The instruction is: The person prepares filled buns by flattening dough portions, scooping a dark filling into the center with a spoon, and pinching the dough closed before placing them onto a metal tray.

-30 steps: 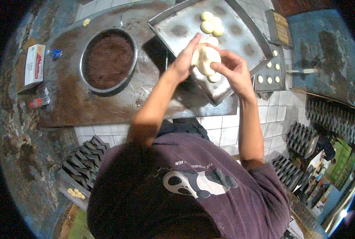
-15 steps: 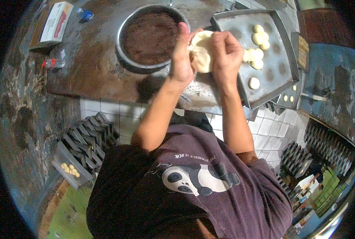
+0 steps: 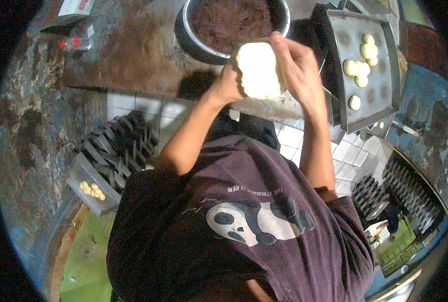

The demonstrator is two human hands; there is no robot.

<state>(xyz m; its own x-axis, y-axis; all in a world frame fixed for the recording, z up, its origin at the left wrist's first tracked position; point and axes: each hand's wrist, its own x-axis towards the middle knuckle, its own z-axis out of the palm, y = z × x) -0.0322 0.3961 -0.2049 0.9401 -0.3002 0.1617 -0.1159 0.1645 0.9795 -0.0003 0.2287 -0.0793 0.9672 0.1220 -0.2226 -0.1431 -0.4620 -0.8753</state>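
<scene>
A pale, flattened piece of dough (image 3: 260,70) is held up between my two hands, brightly lit, its face toward me. My left hand (image 3: 227,83) is curled behind the dough's left side, most of its fingers hidden by it. Along the right edge my right hand (image 3: 299,65) grips the dough, with the thumb near the top corner. Just beyond the hands stands a round metal basin (image 3: 185,31) filled with a dark brown, crumbly mass (image 3: 231,24). To the right, a metal baking tray (image 3: 347,93) bears several small dough balls (image 3: 369,51).
A clear bottle with a red cap (image 3: 77,44) and a white box (image 3: 75,9) sit at the worktable's far left. Stacked dark metal trays (image 3: 108,151) stand on the floor at left, one tray holding pale dough pieces (image 3: 92,190). More stacks (image 3: 410,186) are at right.
The dough has turned from a cupped, tilted piece to a broader face toward me. My right hand has gone from a bunched grip to longer fingers along its edge. The whole view has shifted.
</scene>
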